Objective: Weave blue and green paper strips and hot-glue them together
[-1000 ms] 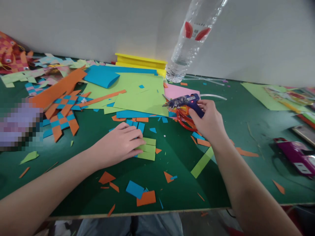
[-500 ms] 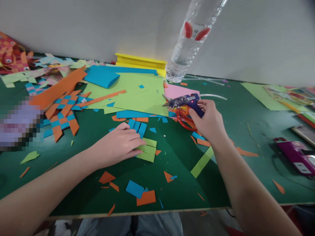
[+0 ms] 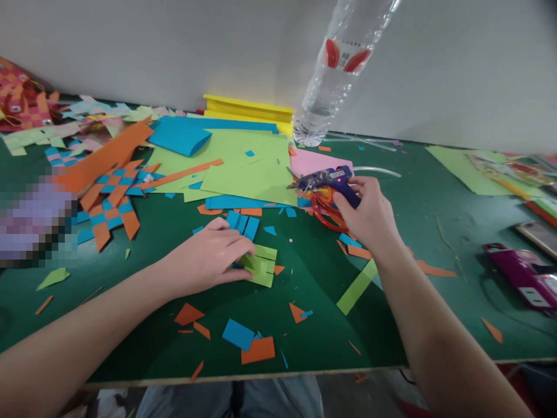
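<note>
My left hand [image 3: 209,255] grips a small woven paper piece [image 3: 259,264] of light-green and blue strips on the green table [image 3: 313,302]; its fingers pinch the green strips and lift their near edge. My right hand [image 3: 369,217] holds a blue glue gun [image 3: 329,179] by the handle, nozzle pointing left, its red light on. The gun hovers over red-handled scissors [image 3: 324,210] lying beside a pink sheet [image 3: 313,161].
Sheets of green, blue and orange paper [image 3: 243,162] lie behind the hands. Woven orange-blue pieces [image 3: 111,203] sit at left. A clear water bottle [image 3: 331,81] stands at the back wall beside a yellow stack [image 3: 248,108]. A purple object [image 3: 520,276] lies at right. Scraps litter the front edge.
My left hand's fingers have curled and pulled the green strips of the woven piece up and closer together. My right hand and the glue gun have stayed put.
</note>
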{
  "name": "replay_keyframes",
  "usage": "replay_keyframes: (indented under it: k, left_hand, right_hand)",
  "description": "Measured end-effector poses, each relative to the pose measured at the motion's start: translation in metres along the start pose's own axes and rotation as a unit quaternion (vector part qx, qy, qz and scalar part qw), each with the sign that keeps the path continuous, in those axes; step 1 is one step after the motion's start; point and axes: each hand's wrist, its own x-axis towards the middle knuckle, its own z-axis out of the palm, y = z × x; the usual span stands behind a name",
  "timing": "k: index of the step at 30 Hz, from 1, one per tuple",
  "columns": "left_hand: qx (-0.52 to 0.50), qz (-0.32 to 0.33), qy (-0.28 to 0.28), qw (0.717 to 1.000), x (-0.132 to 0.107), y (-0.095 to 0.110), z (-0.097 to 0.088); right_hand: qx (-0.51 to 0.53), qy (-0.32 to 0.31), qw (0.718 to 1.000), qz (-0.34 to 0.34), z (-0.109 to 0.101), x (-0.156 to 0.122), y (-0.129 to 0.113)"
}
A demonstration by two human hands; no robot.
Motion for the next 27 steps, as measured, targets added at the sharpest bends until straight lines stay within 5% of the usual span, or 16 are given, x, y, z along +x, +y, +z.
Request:
replay_keyframes:
  k: [14, 27]
  left_hand:
    - [-0.055, -0.059, -0.011, 0.997, -0.0009, 0.0046, -0.0041]
    - [-0.168, -0.133, 0.036, 0.976, -0.0085, -0.0031, -0.0084]
  right_hand:
    - [0.000, 0.007, 1.000, -0.018, 0.0008, 0.0002, 0.0019]
    - [0.010, -0.015, 0.999, -0.039, 0.0004, -0.0025, 0.0000]
